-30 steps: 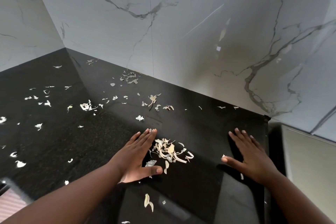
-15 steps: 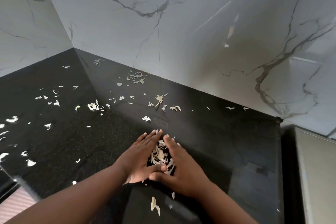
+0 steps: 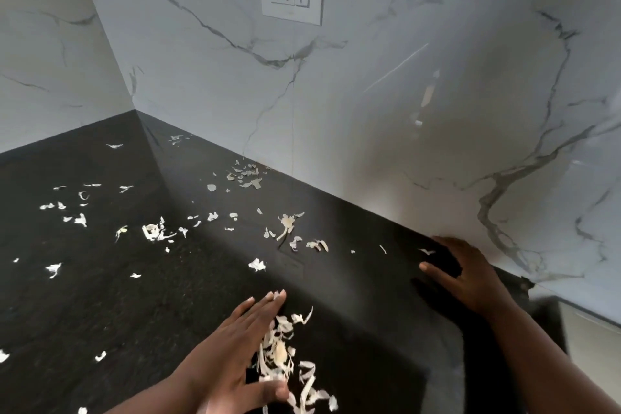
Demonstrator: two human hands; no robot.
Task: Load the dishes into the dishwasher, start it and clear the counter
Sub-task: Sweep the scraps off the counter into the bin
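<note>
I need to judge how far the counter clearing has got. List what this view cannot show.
- Dishwasher and dishes: outside the head view entirely.
- Counter front and left: cut off by the frame edges, so further peel scraps cannot be counted.
- Pile of scraps: partly covered by the left hand.
- Right hand: motion-blurred; contact with the counter is unclear.

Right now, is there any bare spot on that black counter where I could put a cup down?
Yes: the dark stretch between the gathered peel pile beside the left hand and the right hand by the marble wall looks bare. The counter left and centre is crowded with scattered peel scraps.
</note>
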